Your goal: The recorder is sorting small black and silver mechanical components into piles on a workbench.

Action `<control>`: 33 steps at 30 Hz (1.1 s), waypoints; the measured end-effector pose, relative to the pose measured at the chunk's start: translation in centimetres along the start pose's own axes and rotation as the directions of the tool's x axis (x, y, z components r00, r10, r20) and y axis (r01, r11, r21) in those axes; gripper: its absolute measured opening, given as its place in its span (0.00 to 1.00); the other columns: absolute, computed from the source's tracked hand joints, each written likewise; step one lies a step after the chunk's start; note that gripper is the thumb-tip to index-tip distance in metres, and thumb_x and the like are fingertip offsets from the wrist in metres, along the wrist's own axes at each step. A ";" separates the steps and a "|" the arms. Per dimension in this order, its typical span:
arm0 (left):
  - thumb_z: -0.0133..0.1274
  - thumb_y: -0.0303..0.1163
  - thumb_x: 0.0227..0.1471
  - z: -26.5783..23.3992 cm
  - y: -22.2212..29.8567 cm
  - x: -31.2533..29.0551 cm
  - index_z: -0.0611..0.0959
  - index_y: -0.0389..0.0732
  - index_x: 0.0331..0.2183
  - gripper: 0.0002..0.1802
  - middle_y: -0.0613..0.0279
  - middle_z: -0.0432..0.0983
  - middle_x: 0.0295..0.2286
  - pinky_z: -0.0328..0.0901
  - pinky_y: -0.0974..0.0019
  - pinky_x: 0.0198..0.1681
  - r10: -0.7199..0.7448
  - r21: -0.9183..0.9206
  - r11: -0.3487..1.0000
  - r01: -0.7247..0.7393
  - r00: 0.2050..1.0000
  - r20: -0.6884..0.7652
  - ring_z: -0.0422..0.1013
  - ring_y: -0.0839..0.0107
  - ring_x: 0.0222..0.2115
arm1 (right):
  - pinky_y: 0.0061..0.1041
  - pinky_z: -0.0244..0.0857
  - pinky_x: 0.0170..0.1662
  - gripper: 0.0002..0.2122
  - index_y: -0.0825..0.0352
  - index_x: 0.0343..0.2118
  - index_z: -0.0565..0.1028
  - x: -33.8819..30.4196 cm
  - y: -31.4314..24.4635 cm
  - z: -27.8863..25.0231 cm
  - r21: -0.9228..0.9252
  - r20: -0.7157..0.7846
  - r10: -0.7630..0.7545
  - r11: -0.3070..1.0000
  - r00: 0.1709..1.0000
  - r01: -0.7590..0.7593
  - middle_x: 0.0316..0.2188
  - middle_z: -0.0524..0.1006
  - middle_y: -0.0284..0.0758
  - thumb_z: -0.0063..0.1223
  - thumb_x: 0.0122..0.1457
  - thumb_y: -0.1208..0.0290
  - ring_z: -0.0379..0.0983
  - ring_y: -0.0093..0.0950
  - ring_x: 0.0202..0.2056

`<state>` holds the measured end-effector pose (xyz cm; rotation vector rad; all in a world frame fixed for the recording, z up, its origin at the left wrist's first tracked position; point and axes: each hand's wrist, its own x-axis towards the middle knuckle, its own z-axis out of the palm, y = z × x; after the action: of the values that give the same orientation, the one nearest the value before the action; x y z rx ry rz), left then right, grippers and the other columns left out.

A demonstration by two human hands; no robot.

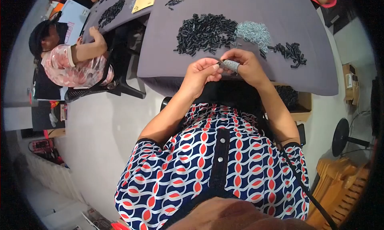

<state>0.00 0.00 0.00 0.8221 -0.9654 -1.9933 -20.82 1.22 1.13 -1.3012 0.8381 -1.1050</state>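
Observation:
My left hand (201,71) and my right hand (245,64) meet over the near edge of a grey-covered table (280,26). The left fingertips pinch a small black piece (219,62). My right hand holds a bundle of small silvery parts (231,65) against it. Just beyond the hands lies a large heap of small black tube-like pieces (206,33), with a heap of silvery pieces (254,31) to its right and a smaller black heap (292,52) further right.
Another person (70,60) sits at the left at a second grey table (120,14) with more black pieces. A yellow booklet (144,0) lies on it. A black chair (120,76), a box of black parts (288,96), a fan stand (344,136) and wooden furniture (340,182) surround me.

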 end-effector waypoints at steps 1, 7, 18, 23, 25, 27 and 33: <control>0.56 0.26 0.57 0.0 0.1 -0.1 0.80 0.36 0.39 0.08 0.58 0.81 0.30 0.73 0.74 0.31 -0.001 0.005 1.000 0.001 1.000 -0.004 0.77 0.74 0.27 | 0.19 0.70 0.37 0.10 0.69 0.43 0.77 0.0 -0.1 0.2 0.023 0.009 0.007 1.000 1.000 -0.007 0.31 0.78 0.30 0.54 0.59 0.80 0.74 0.18 0.31; 0.54 0.25 0.58 0.7 0.3 0.2 0.80 0.34 0.39 0.07 0.58 0.81 0.30 0.73 0.75 0.30 0.027 -0.013 1.000 -0.027 0.999 -0.017 0.77 0.75 0.26 | 0.19 0.71 0.35 0.08 0.71 0.41 0.77 -0.2 -0.4 -0.2 0.124 0.021 0.087 0.988 0.996 -0.089 0.31 0.79 0.30 0.55 0.58 0.80 0.75 0.18 0.31; 0.55 0.25 0.57 0.3 -0.5 -0.4 0.81 0.34 0.39 0.07 0.58 0.82 0.30 0.73 0.75 0.31 0.063 0.072 0.995 -0.064 0.998 0.010 0.77 0.75 0.26 | 0.20 0.72 0.38 0.07 0.71 0.39 0.77 -0.8 0.3 -0.2 0.081 0.002 0.021 0.996 1.000 -0.021 0.31 0.80 0.32 0.56 0.57 0.82 0.77 0.20 0.32; 0.55 0.25 0.57 0.2 -0.6 -0.6 0.81 0.35 0.39 0.07 0.60 0.81 0.29 0.71 0.77 0.30 0.041 0.174 0.984 -0.047 0.999 0.034 0.77 0.76 0.26 | 0.19 0.69 0.41 0.09 0.72 0.35 0.78 -1.0 0.0 -0.1 -0.136 0.022 -0.090 0.986 0.996 0.093 0.33 0.78 0.33 0.52 0.52 0.87 0.75 0.22 0.36; 0.55 0.26 0.58 0.1 -0.4 -0.5 0.81 0.35 0.39 0.07 0.61 0.81 0.29 0.71 0.77 0.30 0.038 0.192 0.980 -0.047 0.998 0.051 0.77 0.76 0.26 | 0.20 0.68 0.42 0.09 0.72 0.34 0.77 -0.9 -1.0 -0.2 -0.293 0.054 -0.117 0.947 0.992 0.128 0.34 0.77 0.33 0.51 0.50 0.88 0.74 0.23 0.37; 0.55 0.26 0.58 0.2 -0.4 -0.5 0.81 0.36 0.39 0.07 0.61 0.81 0.29 0.70 0.77 0.30 0.035 0.211 0.976 -0.049 0.997 0.068 0.77 0.77 0.26 | 0.20 0.67 0.42 0.10 0.73 0.34 0.77 -0.8 -2.2 -0.2 -0.442 0.092 -0.140 0.882 0.986 0.166 0.34 0.76 0.34 0.50 0.48 0.88 0.74 0.24 0.38; 0.56 0.25 0.58 2.2 -2.0 -0.7 0.81 0.35 0.39 0.07 0.63 0.80 0.29 0.71 0.76 0.33 0.310 0.368 0.887 -0.279 0.950 -0.027 0.76 0.78 0.26 | 0.21 0.67 0.41 0.08 0.73 0.33 0.76 -0.7 -3.2 -0.3 -0.538 0.130 -0.145 0.821 0.981 0.193 0.33 0.76 0.34 0.50 0.48 0.87 0.73 0.23 0.37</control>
<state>-2.09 2.23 -0.37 0.8873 -1.3446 -1.5294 -21.83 1.99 4.14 -1.9222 1.0372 -0.9677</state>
